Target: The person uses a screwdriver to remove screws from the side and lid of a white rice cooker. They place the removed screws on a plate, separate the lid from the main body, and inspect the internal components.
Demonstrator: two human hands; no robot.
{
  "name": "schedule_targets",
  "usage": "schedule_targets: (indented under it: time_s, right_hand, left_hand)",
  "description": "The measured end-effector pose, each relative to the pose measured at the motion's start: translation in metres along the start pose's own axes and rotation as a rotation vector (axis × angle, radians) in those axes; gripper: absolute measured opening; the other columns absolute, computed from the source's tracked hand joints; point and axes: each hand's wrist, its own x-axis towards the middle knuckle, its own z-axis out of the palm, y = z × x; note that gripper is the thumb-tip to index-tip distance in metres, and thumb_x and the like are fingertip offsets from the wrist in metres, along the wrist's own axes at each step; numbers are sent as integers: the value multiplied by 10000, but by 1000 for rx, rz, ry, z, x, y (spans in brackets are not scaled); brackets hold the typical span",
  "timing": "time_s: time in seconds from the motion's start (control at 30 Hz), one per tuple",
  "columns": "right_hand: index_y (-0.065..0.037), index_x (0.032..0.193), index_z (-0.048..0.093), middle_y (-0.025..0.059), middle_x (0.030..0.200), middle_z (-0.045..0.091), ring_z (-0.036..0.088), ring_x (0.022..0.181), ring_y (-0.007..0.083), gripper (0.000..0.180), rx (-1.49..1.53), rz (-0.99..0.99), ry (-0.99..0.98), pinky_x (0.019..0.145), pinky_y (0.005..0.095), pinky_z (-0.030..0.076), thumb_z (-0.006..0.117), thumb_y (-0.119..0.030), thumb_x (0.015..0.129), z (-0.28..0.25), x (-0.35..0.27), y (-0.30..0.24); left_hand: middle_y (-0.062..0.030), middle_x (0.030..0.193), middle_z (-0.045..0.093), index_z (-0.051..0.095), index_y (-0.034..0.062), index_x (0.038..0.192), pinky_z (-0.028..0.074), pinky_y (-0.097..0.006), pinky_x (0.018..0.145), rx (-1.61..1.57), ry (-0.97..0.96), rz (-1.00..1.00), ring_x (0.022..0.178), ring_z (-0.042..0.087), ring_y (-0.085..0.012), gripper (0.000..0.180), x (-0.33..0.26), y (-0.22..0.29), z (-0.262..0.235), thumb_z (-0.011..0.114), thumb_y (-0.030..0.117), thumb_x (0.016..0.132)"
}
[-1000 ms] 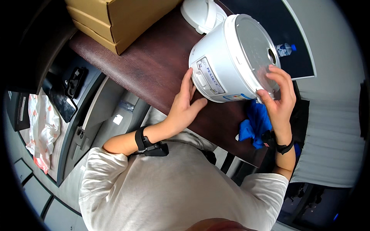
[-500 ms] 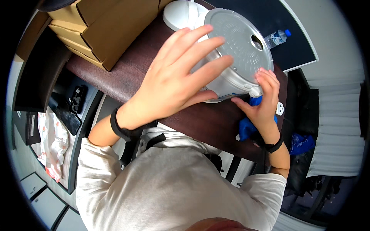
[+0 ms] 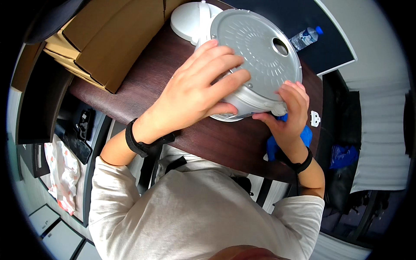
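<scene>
- Left hand (image 3: 195,89) had just hopped up to the white bucket's (image 3: 249,100) grey lid (image 3: 247,47), top centre, fingers splayed
- Right hand (image 3: 289,108) pinched the rim, so probably steadied both sides

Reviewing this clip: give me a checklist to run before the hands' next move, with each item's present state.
1. Left hand at the white container's left side: ok.
2. Right hand at its right edge: ok.
3. Round hole in the grey disc unobstructed by fingers: ok.
4. Blue cloth well away from the right hand: not ok, close beside the wrist.
5. Container's base fully on the table: cannot tell, partly hidden.
</scene>
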Motion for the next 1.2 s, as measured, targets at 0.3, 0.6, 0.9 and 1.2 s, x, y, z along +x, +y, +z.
schedule_targets:
  time_s: [0.3, 0.6, 0.9, 1.2]
  right_hand:
    - [-54, 1212, 579, 102, 1207, 600, 583, 1148, 329, 748, 36, -82, 72, 1032, 537, 439, 921, -308, 597, 10, -7, 12]
    - [-74, 1174, 601, 116, 1188, 604, 571, 1146, 332, 732, 160, -124, 19, 970, 450, 473, 939, -300, 566, -2, 5, 26]
    - [-69, 1078, 642, 89, 1036, 585, 550, 987, 285, 647, 181, -221, 85, 857, 382, 477, 932, -345, 570, 5, 11, 40]
    - [-53, 1049, 649, 98, 1020, 587, 559, 976, 280, 614, 247, -203, 107, 851, 370, 482, 936, -313, 573, 9, 22, 48]
  left_hand:
    - [-158, 1260, 579, 610, 47, 1198, 401, -550, 1047, 83, -7, 69, 1170, 557, -377, 671, -2, -5, 6, 816, 423, 681]
    - [-285, 1587, 154, 266, 179, 1525, 210, -668, 1134, 171, -78, -41, 1462, 172, -503, 1314, -52, 3, 22, 938, 283, 401]
    - [-396, 1522, 158, 57, -36, 1524, 264, -628, 1125, 212, -83, -475, 1402, 205, -587, 1420, -82, 26, 53, 969, 268, 479]
    - [-298, 1419, 458, 28, -55, 1518, 431, -440, 1064, -176, -16, -884, 1316, 476, -415, 1367, -89, 30, 70, 960, 224, 557]
